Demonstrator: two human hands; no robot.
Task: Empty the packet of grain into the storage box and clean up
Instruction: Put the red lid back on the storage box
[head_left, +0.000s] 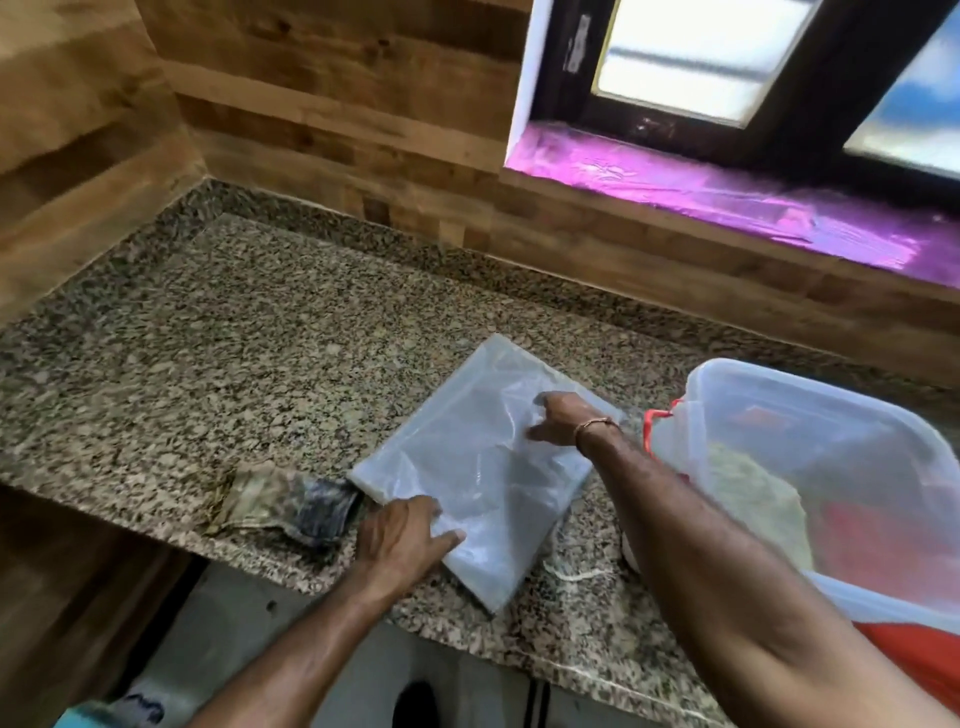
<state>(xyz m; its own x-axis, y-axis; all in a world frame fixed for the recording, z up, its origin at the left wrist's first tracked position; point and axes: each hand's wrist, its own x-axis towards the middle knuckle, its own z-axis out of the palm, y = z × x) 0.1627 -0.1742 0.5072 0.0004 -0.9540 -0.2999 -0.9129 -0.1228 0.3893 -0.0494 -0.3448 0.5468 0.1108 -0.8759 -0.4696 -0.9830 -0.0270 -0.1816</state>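
- Packet (467, 467): clear plastic, flat and empty-looking, lying on the speckled worktop (208, 338) near its front edge.
- Left hand (400, 540): palm down, fingers spread, pressing the packet's near corner; grip not closed on anything.
- Right hand (561, 421): on the packet's far right side, fingers bunching the plastic; bangle on the wrist.
- Box (810, 447): translucent, red clips, open, just right of the packet; pale grain (753, 488) inside.
- Cloth (280, 501): crumpled, just left of the packet.
- String (576, 574): white, on the worktop by the packet's near right edge.
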